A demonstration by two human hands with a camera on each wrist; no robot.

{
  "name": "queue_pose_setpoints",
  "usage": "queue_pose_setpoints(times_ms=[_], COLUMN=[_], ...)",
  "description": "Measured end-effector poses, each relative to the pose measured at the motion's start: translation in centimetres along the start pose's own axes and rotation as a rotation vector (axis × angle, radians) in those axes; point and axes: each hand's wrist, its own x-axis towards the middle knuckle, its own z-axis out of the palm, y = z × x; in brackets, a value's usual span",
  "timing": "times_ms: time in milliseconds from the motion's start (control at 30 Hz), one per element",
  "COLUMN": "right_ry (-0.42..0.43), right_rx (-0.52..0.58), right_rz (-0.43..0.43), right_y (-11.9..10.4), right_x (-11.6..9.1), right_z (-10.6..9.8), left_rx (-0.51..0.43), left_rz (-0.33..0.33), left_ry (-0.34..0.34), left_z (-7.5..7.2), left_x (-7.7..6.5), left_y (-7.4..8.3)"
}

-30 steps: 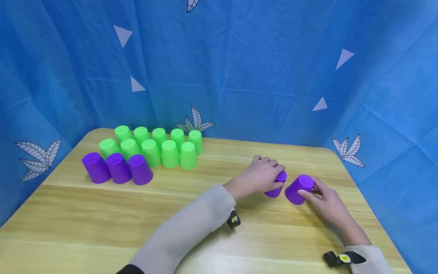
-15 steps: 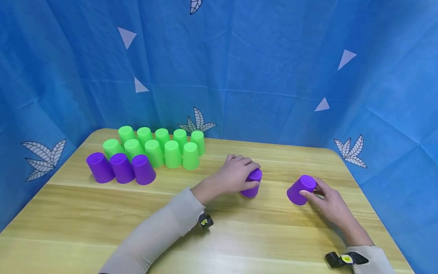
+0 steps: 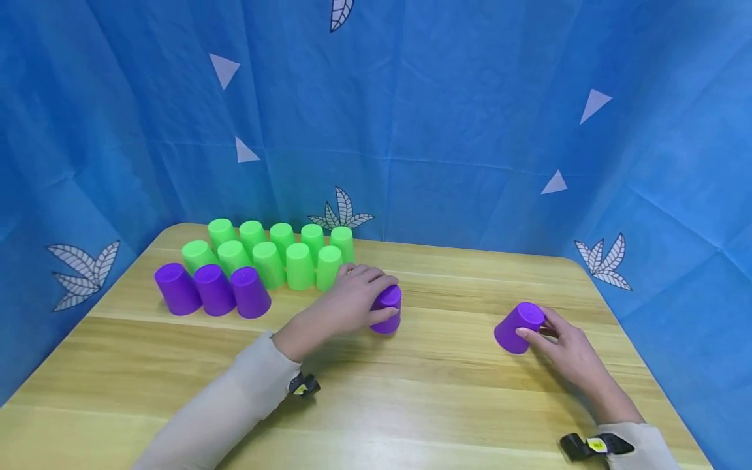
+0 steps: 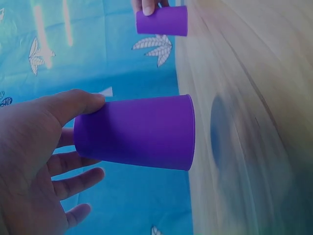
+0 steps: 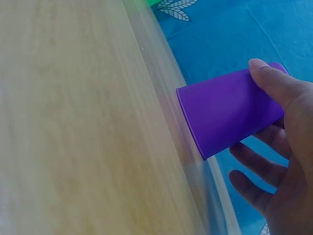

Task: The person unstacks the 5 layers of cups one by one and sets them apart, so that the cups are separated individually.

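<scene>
With thumb and fingers my left hand (image 3: 352,301) grips an upside-down purple cup (image 3: 388,308) near its closed end. In the left wrist view that purple cup (image 4: 137,132) hangs a little above the table, its shadow beside the rim. Over on the right, my right hand (image 3: 566,349) pinches another upside-down purple cup (image 3: 518,326), slightly tilted. The right wrist view shows the thumb on the side of this purple cup (image 5: 225,110). Three more purple cups stand upside down in a row at the left, the nearest to my left hand being a purple cup (image 3: 250,294).
Behind the purple row stand two rows of upside-down green cups (image 3: 299,266), several in each. My left fingers are close to the end green cup (image 3: 328,264). A blue curtain (image 3: 446,117) hangs behind the wooden table (image 3: 435,391).
My left hand has carried its purple cup leftward, away from the right hand and toward the standing cups. My right hand has stayed in place with its cup.
</scene>
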Motion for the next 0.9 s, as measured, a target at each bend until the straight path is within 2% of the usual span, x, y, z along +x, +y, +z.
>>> queue_pose_setpoints(times_ms=[367,700,900], right_ry=[-0.01,-0.007,0.003], right_rx=[0.011,0.006,-0.01], right_rz=[0.0,-0.005,-0.006], right_y=[0.2,0.3,0.1], right_x=[0.0,0.0,0.0], right_z=[0.0,0.0,0.1], left_rx=[0.039,0.057,0.062], left_rz=[-0.083,-0.189,-0.266], left_ry=[0.029,0.081,0.093], left_z=[-1.7,-2.7,-3.3], left_x=[-4.4,-7.7,-8.9], left_y=[-3.8,-7.4,-9.4])
